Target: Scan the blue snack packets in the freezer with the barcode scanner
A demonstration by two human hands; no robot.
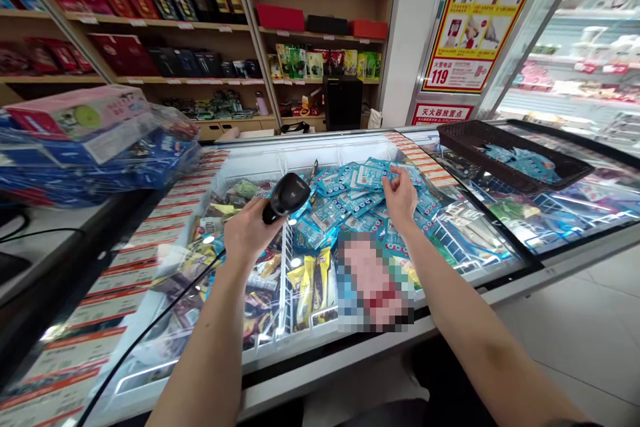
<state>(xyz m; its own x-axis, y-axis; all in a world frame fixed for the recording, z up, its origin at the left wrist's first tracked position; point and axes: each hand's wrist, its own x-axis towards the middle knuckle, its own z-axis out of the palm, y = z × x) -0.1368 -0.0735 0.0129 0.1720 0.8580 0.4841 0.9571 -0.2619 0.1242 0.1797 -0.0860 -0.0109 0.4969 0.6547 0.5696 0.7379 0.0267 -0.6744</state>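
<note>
A black handheld barcode scanner (293, 195) is gripped in my left hand (247, 233), its head pointing toward the right over the freezer. The fingers of my right hand (401, 200) are closed at the edge of a blue packet (369, 177), which shows a white label. Beneath and around it lies a loose heap of similar blue packets (325, 213), spread over the freezer contents. The scanner's black cable (150, 327) runs down to the lower left.
The chest freezer (300, 157) holds yellow-wrapped ice creams (315, 283) and wire dividers (285, 273). A brown basket (565, 170) with blue packets stands at the right. Plastic-wrapped boxes (95, 133) sit at the left. Price labels (150, 247) line the freezer. A pixelated patch hides part of the front.
</note>
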